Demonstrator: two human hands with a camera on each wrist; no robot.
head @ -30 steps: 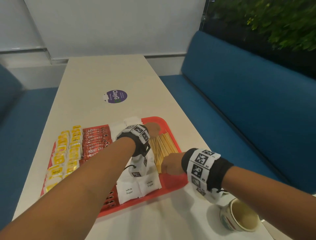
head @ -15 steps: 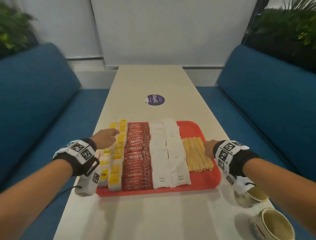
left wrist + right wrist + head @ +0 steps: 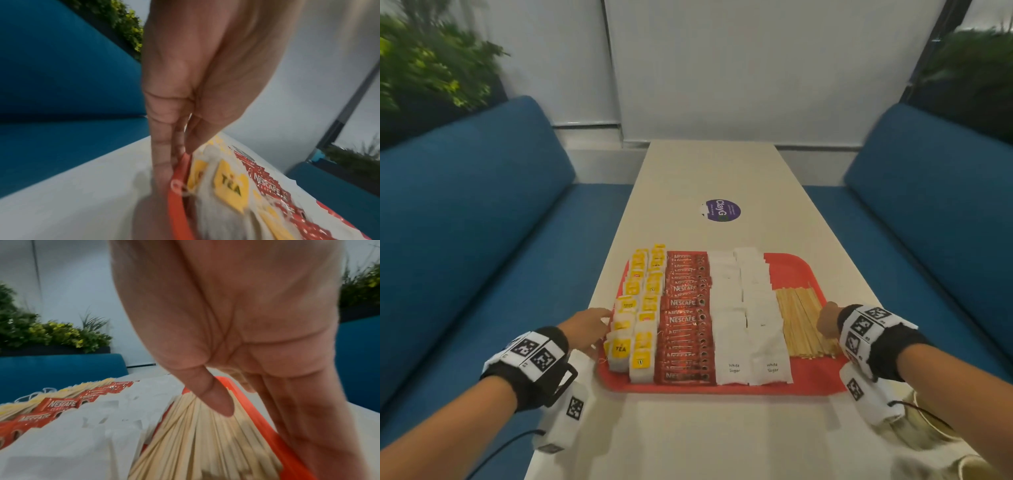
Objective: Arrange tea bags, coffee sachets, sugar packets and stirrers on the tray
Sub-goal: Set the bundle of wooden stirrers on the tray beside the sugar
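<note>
The red tray (image 3: 799, 270) lies on the pale table, filled in rows from left to right: yellow tea bags (image 3: 637, 318), red coffee sachets (image 3: 686, 318), white sugar packets (image 3: 746, 318) and wooden stirrers (image 3: 803, 318). My left hand (image 3: 585, 325) is at the tray's left edge. In the left wrist view the left hand (image 3: 180, 151) pinches the rim (image 3: 176, 203) beside the tea bags (image 3: 230, 186). My right hand (image 3: 827, 318) holds the right edge. There the thumb (image 3: 216, 402) rests on the stirrers (image 3: 195, 443) and the fingers run outside the rim (image 3: 267, 426).
Two cups (image 3: 928, 428) stand on the table at the near right, under my right wrist. A purple round sticker (image 3: 722, 210) marks the table beyond the tray. Blue benches (image 3: 482, 222) run along both long sides of the table.
A second ago both hands were over the stirrers. My left hand has crossed to the tray's left edge and the right has shifted to the right rim; the head has turned to face the table.
</note>
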